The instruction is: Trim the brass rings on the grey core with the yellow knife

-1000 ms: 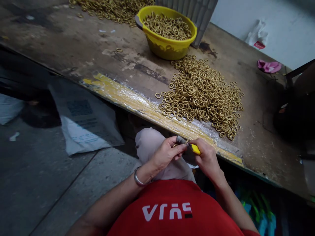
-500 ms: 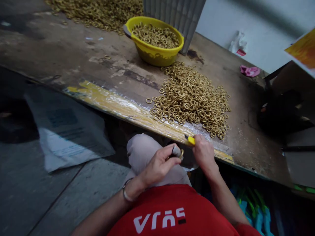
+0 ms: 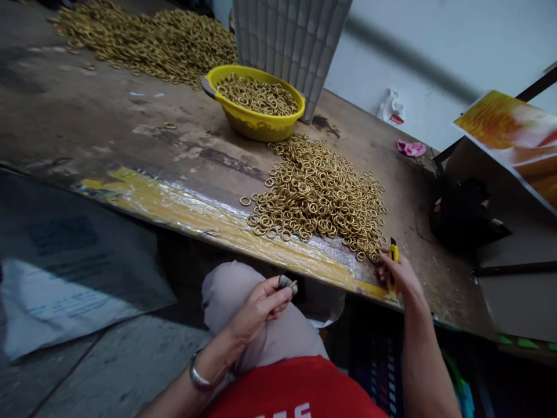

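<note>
Right hand (image 3: pixel 402 277) had swung away from the left one since half a second earlier, taking the yellow cutter (image 3: pixel 394 252) over to the near right end of the ring pile (image 3: pixel 322 194).

Left to right, then. White sack (image 3: pixel 78 278) below the counter (image 3: pixel 108 104), blue print too blurry to read, contents hidden. Up top, a big heap of rings (image 3: pixel 152 43), one loose ring (image 3: pixel 169 126), then a yellow bowl (image 3: pixel 256 125) filled close to the rim with the same rings.

Left hand (image 3: pixel 267 299) was over the knee (image 3: pixel 228 290), pinching what looked like a gold ring (image 3: pixel 295 284) by a grey wrap (image 3: pixel 285 281). Some tall grey ribbed thing (image 3: pixel 287 46) stood right behind the bowl, and the red shirt (image 3: pixel 296 383) had its white lettering cut off.

Next came that pile: plain, round, dull-gold rings, heaped in the middle and scattered at the edges. White plastic bag (image 3: pixel 391 104) at the back had a red label (image 3: pixel 395 119), too tiny to read. Right hand was closed around the cutter, blade up, fingertips at the pile's edge; couldn't tell if they'd got a ring too. Furthest right, pink cloth (image 3: pixel 411 148) and an orangey poster (image 3: pixel 517 139).
</note>
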The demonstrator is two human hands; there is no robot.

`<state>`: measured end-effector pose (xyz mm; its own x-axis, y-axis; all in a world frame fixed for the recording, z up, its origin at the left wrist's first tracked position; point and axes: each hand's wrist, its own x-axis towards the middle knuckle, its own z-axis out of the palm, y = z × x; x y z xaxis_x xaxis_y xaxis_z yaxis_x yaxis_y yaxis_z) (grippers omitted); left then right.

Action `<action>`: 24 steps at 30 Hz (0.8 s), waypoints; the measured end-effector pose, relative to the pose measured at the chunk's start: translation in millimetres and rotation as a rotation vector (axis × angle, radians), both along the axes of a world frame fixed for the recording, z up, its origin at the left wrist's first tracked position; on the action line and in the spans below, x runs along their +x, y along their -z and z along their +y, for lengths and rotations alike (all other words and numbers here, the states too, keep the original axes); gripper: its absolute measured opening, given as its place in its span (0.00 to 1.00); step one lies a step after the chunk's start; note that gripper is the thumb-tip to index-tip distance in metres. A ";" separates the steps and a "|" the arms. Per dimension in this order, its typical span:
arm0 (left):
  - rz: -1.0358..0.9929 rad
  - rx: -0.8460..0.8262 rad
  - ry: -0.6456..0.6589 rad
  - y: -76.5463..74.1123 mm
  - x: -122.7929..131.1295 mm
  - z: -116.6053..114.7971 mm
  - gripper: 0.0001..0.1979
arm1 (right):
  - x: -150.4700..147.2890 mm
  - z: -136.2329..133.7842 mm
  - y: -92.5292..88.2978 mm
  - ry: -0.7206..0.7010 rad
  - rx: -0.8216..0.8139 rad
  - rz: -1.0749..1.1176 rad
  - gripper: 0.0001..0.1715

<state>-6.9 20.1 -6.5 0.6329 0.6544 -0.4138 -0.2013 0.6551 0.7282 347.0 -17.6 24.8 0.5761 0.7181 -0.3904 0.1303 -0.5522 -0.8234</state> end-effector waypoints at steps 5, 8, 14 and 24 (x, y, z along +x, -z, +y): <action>-0.039 0.008 0.000 6.9 5.8 5.9 0.20 | -28.8 33.1 -2.6 -0.146 -0.034 0.032 0.23; -0.087 0.019 -0.014 10.1 6.8 7.6 0.19 | -53.5 52.6 -1.4 -0.224 -0.036 0.019 0.18; -0.145 0.013 -0.010 12.1 1.0 8.0 0.20 | -99.7 84.5 4.6 -0.315 -0.009 -0.059 0.15; -0.230 0.010 -0.055 21.4 -4.4 5.4 0.18 | -136.0 110.6 -7.1 -0.542 0.008 -0.544 0.12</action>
<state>-11.2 25.5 -27.9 0.6730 0.6938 -0.2565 -0.3977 0.6318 0.6654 211.0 93.0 31.8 0.2518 0.9567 -0.1461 0.7692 -0.2894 -0.5697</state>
